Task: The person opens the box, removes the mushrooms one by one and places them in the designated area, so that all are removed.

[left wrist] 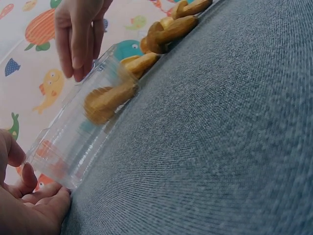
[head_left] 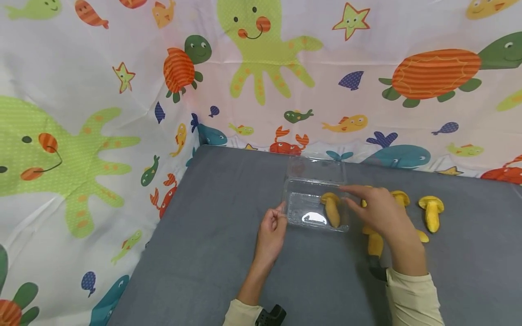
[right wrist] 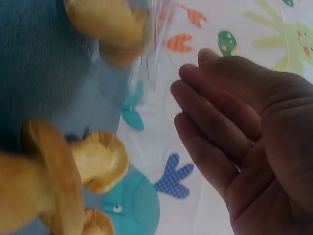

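Note:
A clear plastic clamshell box lies on the grey cloth with its lid folded back behind it. One yellow-brown mushroom is inside, toward the right end. At the left side, my left hand pinches the box's edge between thumb and fingers; the left wrist view shows the same hand at the near corner. My right hand hovers by the right rim, fingers loosely extended. Nothing is in its grasp in the right wrist view, where the palm and fingers show.
More yellow mushrooms lie right of the box, several partly hidden behind my right arm; one mushroom stands apart at the far right. Behind the grey cloth rises a curtain printed with sea animals, which also runs along the left.

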`<state>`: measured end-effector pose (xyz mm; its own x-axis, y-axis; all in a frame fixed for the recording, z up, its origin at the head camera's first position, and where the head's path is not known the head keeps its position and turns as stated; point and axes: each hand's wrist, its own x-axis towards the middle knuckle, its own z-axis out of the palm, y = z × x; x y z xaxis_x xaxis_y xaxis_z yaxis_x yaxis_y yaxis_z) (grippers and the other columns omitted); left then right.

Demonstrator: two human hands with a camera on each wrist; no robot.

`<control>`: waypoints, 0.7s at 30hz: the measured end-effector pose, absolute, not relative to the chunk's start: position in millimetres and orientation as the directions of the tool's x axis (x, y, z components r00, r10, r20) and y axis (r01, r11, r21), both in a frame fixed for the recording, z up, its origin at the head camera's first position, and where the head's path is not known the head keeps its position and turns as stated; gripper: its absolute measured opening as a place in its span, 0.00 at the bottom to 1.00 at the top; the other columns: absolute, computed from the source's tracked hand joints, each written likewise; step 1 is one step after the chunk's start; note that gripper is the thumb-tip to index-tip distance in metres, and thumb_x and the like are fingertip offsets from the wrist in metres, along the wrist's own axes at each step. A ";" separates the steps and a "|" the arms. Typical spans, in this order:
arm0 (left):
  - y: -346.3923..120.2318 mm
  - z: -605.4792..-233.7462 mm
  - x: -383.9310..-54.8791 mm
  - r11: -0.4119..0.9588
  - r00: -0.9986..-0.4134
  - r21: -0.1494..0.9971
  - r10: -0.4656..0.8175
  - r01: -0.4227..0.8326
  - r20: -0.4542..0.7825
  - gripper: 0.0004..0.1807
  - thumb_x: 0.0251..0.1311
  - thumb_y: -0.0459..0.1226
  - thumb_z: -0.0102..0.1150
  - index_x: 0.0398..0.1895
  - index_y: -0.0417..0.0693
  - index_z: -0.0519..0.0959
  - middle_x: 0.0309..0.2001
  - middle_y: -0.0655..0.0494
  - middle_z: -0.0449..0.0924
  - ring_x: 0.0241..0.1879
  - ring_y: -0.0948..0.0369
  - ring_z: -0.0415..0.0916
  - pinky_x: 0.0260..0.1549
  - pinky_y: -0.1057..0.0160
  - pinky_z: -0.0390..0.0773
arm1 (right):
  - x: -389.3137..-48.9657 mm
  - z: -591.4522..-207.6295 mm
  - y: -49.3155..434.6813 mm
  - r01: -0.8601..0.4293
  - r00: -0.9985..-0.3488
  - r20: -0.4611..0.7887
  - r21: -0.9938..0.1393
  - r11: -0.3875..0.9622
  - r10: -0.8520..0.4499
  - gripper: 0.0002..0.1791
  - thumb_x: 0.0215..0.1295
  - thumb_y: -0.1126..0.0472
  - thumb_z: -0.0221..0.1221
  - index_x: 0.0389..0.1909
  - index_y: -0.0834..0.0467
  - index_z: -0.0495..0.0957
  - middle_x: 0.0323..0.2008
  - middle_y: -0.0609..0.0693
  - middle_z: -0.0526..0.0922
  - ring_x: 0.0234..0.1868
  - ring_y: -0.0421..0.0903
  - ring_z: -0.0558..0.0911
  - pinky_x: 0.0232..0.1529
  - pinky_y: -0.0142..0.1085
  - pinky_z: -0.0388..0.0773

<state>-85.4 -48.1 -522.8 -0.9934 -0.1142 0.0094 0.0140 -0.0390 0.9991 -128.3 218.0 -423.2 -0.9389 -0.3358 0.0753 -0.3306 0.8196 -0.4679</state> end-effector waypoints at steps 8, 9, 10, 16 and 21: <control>-48.1 -521.3 -85.5 -0.045 -0.993 0.999 -0.114 0.014 0.009 0.08 0.74 0.31 0.51 0.34 0.38 0.71 0.71 0.41 0.75 0.73 0.51 0.69 0.69 0.53 0.69 | -138.4 -431.2 200.6 -0.363 -0.929 0.103 -0.440 0.821 -0.356 0.21 0.70 0.63 0.69 0.62 0.60 0.84 0.52 0.62 0.89 0.36 0.50 0.86 0.46 0.56 0.84; -48.1 -521.3 -85.4 -0.044 -0.993 0.999 -0.115 0.012 0.007 0.08 0.75 0.31 0.50 0.34 0.38 0.71 0.71 0.41 0.76 0.73 0.51 0.69 0.69 0.52 0.68 | -139.3 -432.5 199.1 -0.363 -0.930 0.105 -0.429 0.827 -0.353 0.20 0.70 0.63 0.69 0.62 0.59 0.84 0.49 0.61 0.90 0.33 0.50 0.85 0.43 0.54 0.84; -48.1 -521.3 -85.3 -0.047 -0.993 0.999 -0.115 0.012 0.006 0.08 0.75 0.31 0.50 0.34 0.38 0.71 0.71 0.41 0.76 0.73 0.51 0.69 0.70 0.51 0.68 | -140.1 -433.5 197.6 -0.362 -0.930 0.106 -0.423 0.831 -0.351 0.20 0.70 0.63 0.68 0.61 0.59 0.84 0.47 0.60 0.90 0.30 0.48 0.83 0.39 0.51 0.83; -48.5 -522.4 -84.3 -0.037 -0.993 0.999 -0.116 0.007 0.002 0.07 0.74 0.31 0.51 0.34 0.37 0.71 0.71 0.43 0.75 0.69 0.55 0.72 0.63 0.57 0.71 | -142.1 -439.0 191.0 -0.343 -0.938 0.108 -0.418 0.841 -0.329 0.19 0.70 0.64 0.68 0.60 0.60 0.85 0.39 0.58 0.90 0.21 0.43 0.72 0.25 0.39 0.69; -48.5 -522.6 -85.4 -0.019 -0.992 1.000 -0.124 0.010 0.007 0.06 0.72 0.30 0.52 0.34 0.39 0.71 0.70 0.43 0.76 0.68 0.55 0.74 0.57 0.62 0.72 | -141.7 -439.1 183.4 -0.313 -0.948 0.091 -0.419 0.852 -0.304 0.18 0.70 0.64 0.68 0.59 0.61 0.85 0.44 0.60 0.90 0.25 0.44 0.76 0.30 0.45 0.81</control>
